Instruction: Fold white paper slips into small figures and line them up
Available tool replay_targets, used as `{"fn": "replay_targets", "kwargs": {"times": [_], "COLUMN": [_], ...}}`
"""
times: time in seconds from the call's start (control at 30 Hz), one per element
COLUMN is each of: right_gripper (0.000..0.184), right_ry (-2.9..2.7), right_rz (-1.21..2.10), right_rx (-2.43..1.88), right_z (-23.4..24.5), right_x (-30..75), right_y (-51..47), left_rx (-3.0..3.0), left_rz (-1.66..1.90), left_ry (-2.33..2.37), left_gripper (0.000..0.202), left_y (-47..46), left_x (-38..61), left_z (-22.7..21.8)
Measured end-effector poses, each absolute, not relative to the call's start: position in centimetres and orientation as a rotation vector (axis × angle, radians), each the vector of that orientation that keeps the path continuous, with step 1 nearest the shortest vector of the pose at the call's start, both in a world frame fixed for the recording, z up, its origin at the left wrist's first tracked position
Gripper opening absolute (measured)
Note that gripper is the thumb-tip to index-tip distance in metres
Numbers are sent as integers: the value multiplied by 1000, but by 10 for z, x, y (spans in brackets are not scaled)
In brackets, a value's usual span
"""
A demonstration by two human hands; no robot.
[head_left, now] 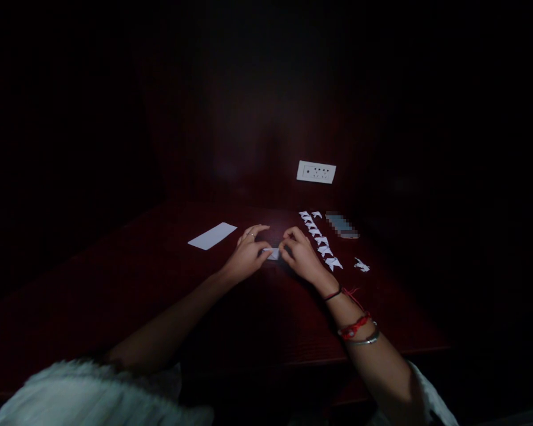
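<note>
A small piece of folded white paper [272, 254] lies low over the dark red table between my two hands. My left hand [247, 251] has its thumb on the paper's left end, with the fingers arched beyond it. At the right end, the bent fingers and thumb of my right hand [299, 253] pinch the paper, partly hiding it. Just right of that hand runs a row of small folded white paper pieces [323, 244] with pointed corners. A flat white paper strip [212, 236] rests to the left of my left hand.
A pixelated blue-grey flat object [342, 225] lies beyond the row, at the right. Nearer is a crumpled white paper scrap [362, 265]. A white socket plate [316, 172] is on the wall behind the dark red table [169, 260]. The surroundings are very dark.
</note>
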State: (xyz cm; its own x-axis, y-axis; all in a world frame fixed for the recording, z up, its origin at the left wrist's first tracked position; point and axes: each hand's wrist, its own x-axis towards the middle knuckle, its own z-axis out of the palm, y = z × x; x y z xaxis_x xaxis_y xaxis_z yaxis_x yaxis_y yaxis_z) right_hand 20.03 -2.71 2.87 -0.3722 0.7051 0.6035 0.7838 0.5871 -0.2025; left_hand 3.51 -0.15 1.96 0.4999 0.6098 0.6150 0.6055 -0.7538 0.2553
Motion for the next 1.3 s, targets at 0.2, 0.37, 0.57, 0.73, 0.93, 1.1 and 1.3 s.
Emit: {"fn": "replay_targets", "kwargs": {"times": [0.2, 0.37, 0.57, 0.73, 0.93, 1.1, 1.3], "right_gripper": [10, 12, 12, 11, 10, 11, 10], "right_ry": [-2180, -2153, -2054, -2087, -2062, -2135, -2121], "right_rz": [-207, -190, -89, -129, -172, -122, -48], "right_rx": [-1202, -1208, -1218, -1209, -1273, -1251, -1186], "right_z": [31, 31, 22, 22, 23, 21, 21], "right_x": [201, 201, 203, 203, 208, 210, 207], "right_y": [-28, -28, -22, -20, -17, -15, -17], "left_rx": [2766, 2749, 2676, 2718, 2759, 2665, 2699], "left_rz": [1084, 1034, 1013, 986, 1004, 1142, 1086], "left_ry": [1117, 1130, 1133, 1153, 1228, 1270, 1109], "left_gripper": [17, 17, 19, 20, 19, 22, 14], "left_y": [-2, -1, 2, 4, 11, 10, 2], "left_x": [34, 35, 33, 33, 26, 26, 32], "left_z": [19, 20, 20, 15, 9, 14, 19]}}
